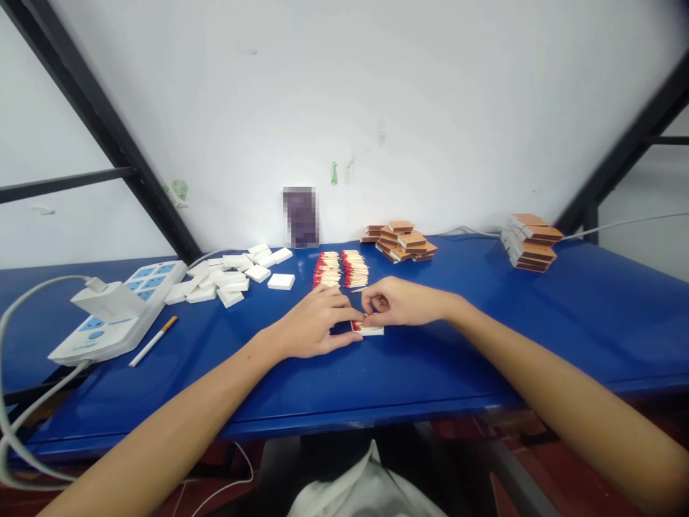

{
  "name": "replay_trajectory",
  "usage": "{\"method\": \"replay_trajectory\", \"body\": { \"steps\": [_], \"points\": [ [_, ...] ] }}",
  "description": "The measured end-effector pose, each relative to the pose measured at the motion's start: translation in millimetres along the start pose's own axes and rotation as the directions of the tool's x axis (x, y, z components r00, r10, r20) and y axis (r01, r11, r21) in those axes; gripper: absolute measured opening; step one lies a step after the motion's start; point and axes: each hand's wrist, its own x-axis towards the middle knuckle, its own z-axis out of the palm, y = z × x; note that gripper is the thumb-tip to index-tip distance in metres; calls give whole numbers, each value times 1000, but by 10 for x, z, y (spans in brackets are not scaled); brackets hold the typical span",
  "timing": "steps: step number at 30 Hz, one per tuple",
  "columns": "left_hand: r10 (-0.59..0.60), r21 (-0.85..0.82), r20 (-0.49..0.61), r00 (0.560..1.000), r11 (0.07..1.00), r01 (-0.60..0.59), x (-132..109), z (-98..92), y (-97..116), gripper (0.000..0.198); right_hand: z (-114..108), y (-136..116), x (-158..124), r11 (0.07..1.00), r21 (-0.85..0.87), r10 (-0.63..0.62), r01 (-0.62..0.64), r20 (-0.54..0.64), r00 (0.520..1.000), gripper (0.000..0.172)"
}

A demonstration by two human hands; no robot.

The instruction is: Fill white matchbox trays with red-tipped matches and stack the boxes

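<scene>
A small white matchbox tray (372,332) lies on the blue table with red-headed matches (357,326) in it. My left hand (321,319) steadies the tray's left end between thumb and fingers. From the right, my right hand (395,301) reaches over the tray, its thumb and fingertips pinched at the matches inside; the fingers partly hide them. Just beyond my hands are two rows of loose matches, a left row (327,270) and a right row (355,268), red heads to the left. One single match (358,290) lies near my right hand.
White matchbox trays (215,276) are heaped at the left. Brown matchboxes (403,243) are piled at the back, with another stack (532,243) farther right. A power strip (121,316) with cables and a cigarette (153,341) lie at the left. A blurred dark object (302,217) leans against the wall.
</scene>
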Motion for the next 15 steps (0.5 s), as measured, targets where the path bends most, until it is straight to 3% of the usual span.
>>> {"method": "replay_trajectory", "body": {
  "steps": [3, 5, 8, 9, 10, 13, 15],
  "points": [
    [-14, 14, -1, 1000, 1000, 14, 1, 1, -1, 32, -22, 38, 20, 1000, -10, -8, 7, -74, 997, 24],
    [-12, 12, -3, 1000, 1000, 12, 1, 0, 1, 32, -66, 137, 37, 1000, -24, 0, -7, -289, 957, 21],
    [-13, -1, 2, 1000, 1000, 13, 0, -3, 9, 33, -182, 394, 33, 968, -174, 15, -180, -676, 737, 14],
    [-14, -5, 1, 1000, 1000, 14, -2, -3, 12, 34, -225, 495, 20, 948, -206, 9, -243, -744, 668, 19],
    [-14, -7, -3, 1000, 1000, 14, -4, -4, 14, 35, -267, 596, 3, 931, -230, 3, -282, -770, 637, 27],
    [-16, -9, -14, 1000, 1000, 16, -9, -3, 20, 38, -346, 872, -46, 866, -293, 36, -406, -773, 633, 51],
    [-19, -7, -4, 1000, 1000, 19, -9, -2, 23, 37, -356, 1011, -53, 826, -276, 131, -491, -754, 644, 54]
  ]
}}
